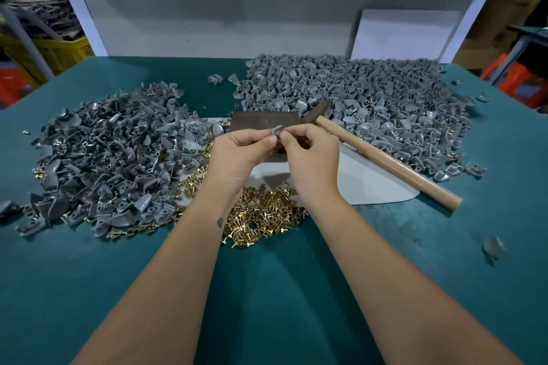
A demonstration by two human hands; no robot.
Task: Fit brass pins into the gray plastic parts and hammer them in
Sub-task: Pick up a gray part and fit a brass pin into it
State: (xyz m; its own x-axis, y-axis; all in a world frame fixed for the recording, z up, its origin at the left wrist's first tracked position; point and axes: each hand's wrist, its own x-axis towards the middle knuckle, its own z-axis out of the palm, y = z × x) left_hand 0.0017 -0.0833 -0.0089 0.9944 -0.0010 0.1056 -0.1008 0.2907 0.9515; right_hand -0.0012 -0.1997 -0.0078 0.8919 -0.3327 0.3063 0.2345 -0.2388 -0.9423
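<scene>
**Both hands on one gray part, above the block**

Teal bench top (267, 290) fills my view, w/ a white backboard (207, 9) behind it; yellow crate (59, 53) off to the far left bkgd, orange stuff (519, 80) far right.

I see the left hand (237, 154) and right hand (311, 154) meeting at centre, both pinching one gray plastic part (276, 131) betw. thumb and fingertips; fingers of both curled round it; part is held up off the bench, over the near edge of a dark brown block (264, 121); can't tell if a pin is already in it, too small.

Brass pins (261, 222) lie in a loose heap just under my wrists, spilling left along the edge of the left pile of gray parts (103, 157); that pile looks darker; a bigger, lighter right pile of gray parts (355, 98) sits behind and right of the block.

Hammer (385, 160) lies untouched right of the hands; head resting by the block's right end, wooden handle running toward the near right, partly over a pale gray mat (370, 184); mat also sits under the block; a few stray gray parts scattered apart from the piles, e.g. a lone stray part (493, 246) near right.
</scene>
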